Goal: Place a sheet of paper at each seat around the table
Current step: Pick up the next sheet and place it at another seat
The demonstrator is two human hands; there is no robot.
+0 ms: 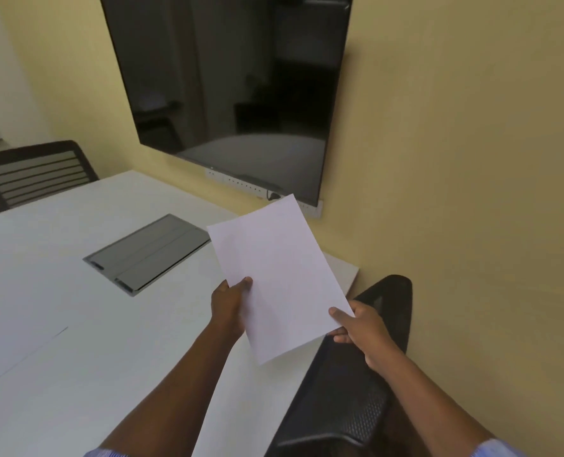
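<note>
I hold white paper point(279, 275) in the air over the near right corner of the white table point(76, 324). My left hand point(229, 305) pinches its left edge, thumb on top. My right hand point(359, 328) grips its lower right corner. I cannot tell whether it is one sheet or a thin stack. A black mesh chair point(349, 390) stands pushed in at the table's right side, directly below my right forearm. A second dark chair point(33, 173) with a slatted back stands at the far left side of the table.
A grey cable hatch point(148, 253) is set flush into the tabletop. A large dark screen point(234, 87) hangs on the yellow wall behind the table, with a white socket strip point(241, 184) under it. The wall runs close along the right.
</note>
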